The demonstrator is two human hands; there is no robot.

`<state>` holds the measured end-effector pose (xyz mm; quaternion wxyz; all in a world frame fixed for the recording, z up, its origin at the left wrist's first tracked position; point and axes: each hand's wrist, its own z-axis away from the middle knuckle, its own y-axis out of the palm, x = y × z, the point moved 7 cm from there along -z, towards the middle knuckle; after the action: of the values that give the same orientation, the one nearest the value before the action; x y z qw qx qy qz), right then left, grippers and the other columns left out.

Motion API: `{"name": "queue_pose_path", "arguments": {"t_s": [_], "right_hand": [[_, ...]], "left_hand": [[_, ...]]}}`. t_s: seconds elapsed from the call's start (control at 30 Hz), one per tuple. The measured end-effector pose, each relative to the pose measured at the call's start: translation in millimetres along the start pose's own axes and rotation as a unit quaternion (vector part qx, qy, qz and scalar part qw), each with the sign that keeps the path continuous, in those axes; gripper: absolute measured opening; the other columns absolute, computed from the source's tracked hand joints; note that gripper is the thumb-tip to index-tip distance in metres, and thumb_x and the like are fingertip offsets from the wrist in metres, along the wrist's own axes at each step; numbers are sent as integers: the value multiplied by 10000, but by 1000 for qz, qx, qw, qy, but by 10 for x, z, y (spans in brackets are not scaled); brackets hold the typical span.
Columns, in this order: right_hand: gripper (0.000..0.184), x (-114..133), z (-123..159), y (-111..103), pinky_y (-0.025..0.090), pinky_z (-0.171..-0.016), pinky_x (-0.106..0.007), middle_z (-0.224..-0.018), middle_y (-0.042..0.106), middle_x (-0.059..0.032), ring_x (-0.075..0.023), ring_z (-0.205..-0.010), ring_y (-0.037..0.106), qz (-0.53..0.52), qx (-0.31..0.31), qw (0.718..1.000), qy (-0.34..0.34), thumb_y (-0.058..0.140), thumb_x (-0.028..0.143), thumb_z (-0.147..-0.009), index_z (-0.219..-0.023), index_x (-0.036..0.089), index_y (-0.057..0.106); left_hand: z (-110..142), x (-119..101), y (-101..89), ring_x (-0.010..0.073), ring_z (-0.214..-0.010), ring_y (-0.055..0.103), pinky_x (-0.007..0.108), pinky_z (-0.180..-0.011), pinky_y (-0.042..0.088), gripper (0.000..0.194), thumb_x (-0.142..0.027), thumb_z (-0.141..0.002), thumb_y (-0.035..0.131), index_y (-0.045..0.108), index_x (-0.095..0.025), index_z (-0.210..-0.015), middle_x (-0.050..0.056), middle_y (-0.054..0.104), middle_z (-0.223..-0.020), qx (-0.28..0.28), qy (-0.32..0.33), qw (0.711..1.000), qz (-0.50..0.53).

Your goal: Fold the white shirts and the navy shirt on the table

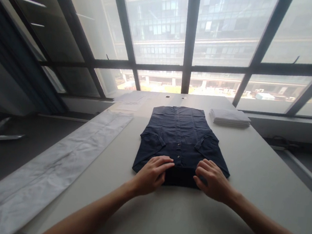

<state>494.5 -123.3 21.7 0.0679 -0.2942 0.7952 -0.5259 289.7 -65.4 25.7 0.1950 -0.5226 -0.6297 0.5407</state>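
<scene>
A dark navy button-up shirt lies flat on the table, front side up, buttons running down its middle and sleeves folded in. My left hand rests at the shirt's near edge, left of the button line, fingers curled onto the cloth. Just to the right of that line, my right hand is at the same near edge, its fingers bent around the collar end of the shirt. Both hands grip the near edge of the fabric.
A stack of folded white cloth sits at the far right of the table. A long white sheet runs along the table's left side. More white paper or cloth lies at the far left. Large windows stand behind the table.
</scene>
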Motion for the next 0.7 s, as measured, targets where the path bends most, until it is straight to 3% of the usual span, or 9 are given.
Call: {"name": "queue_pose_path", "arguments": {"t_s": [0.07,0.13,0.2,0.3,0.4,0.5,0.7], "right_hand": [[233,102,-9,13,467,-959,-427,-1186,666,-123,-263,-1127,583,-19,-10,999,-36,589,268,-939,-1150,193,656],[506,192,-14,86,388,-1117,-481,-1458,541,-138,-289,-1363,463,-27,7,997,-73,611,276,-931,-1425,206,524],[668,224,-16,178,272,-1207,-529,-1593,401,-120,-294,-1481,328,-30,41,995,-88,618,280,-931,-1552,225,377],[733,202,2,291,162,-1245,-556,-1651,286,-91,-282,-1527,233,-63,110,988,-87,591,323,-963,-1608,258,249],[768,186,53,347,124,-1255,-546,-1665,226,-79,-276,-1535,201,-111,179,974,-84,575,437,-979,-1620,287,179],[764,180,81,349,114,-1258,-538,-1658,236,-87,-275,-1529,218,-142,201,967,-68,558,495,-983,-1616,289,182],[718,159,64,375,141,-1262,-507,-1645,269,-94,-264,-1521,246,-148,204,966,-49,523,510,-999,-1607,263,234]], "left_hand": [[-8,-104,103,237,-1479,328,459,-1232,242,647,-90,-903,474,407,-244,-1528,57,449,-1558,46,38,998,-27],[-8,-114,222,239,-1529,226,485,-1251,178,695,-122,-921,471,294,-226,-1586,55,350,-1625,84,47,994,-58],[-5,-44,330,239,-1543,180,497,-1250,166,670,-166,-961,450,255,-211,-1601,63,294,-1649,107,31,990,-86],[13,94,448,242,-1548,156,506,-1245,160,598,-278,-1035,398,238,-207,-1607,75,254,-1659,128,3,986,-110],[37,163,493,250,-1551,132,516,-1246,134,620,-438,-1067,357,196,-206,-1618,88,216,-1666,136,-7,983,-119],[55,187,500,268,-1553,102,534,-1244,110,674,-515,-1057,355,177,-196,-1623,104,195,-1668,137,-16,982,-131],[55,186,483,259,-1557,62,539,-1246,84,680,-194,-968,396,193,-135,-1614,107,142,-1678,135,-39,976,-166]]}}
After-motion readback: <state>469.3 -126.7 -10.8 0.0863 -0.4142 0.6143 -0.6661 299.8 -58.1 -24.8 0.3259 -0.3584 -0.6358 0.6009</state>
